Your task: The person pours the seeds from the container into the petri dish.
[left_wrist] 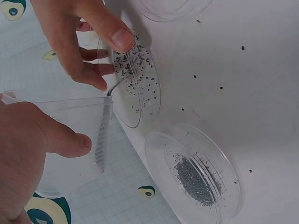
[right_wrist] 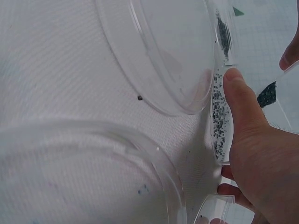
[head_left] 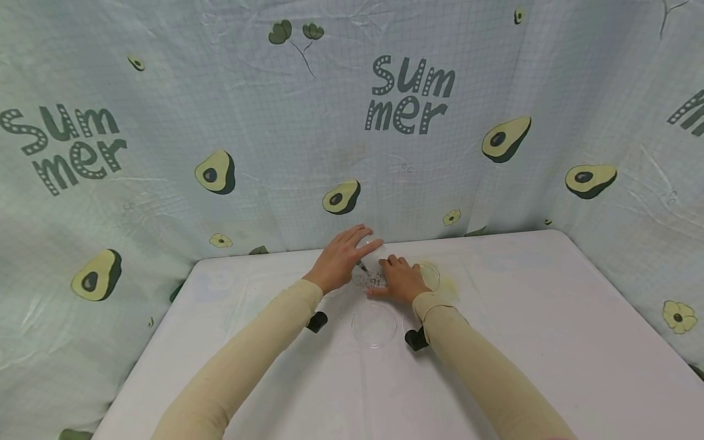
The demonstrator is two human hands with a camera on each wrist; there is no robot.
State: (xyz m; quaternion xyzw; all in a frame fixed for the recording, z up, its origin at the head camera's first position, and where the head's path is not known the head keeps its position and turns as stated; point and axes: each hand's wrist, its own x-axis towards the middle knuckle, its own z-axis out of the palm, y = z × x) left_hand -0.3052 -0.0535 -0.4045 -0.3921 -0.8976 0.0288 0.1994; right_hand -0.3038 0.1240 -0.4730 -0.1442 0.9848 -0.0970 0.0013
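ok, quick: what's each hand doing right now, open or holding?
Left hand: closed, holding a tipped clear cup.
Right hand: closed, holding a clear dish with dark grains in it.

Five clear round plastic dishes [right_wrist: 163, 56] spread across the right wrist view, two containing small dark grains [left_wrist: 194, 182]. One transparent plastic cup [left_wrist: 74, 116] at left, left wrist view. Two bare hands [head_left: 345, 260] [head_left: 404, 280] at centre, head view.

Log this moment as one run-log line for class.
left hand: holds tilted cup | right hand: holds dish | dark grains: pouring from cup into dish
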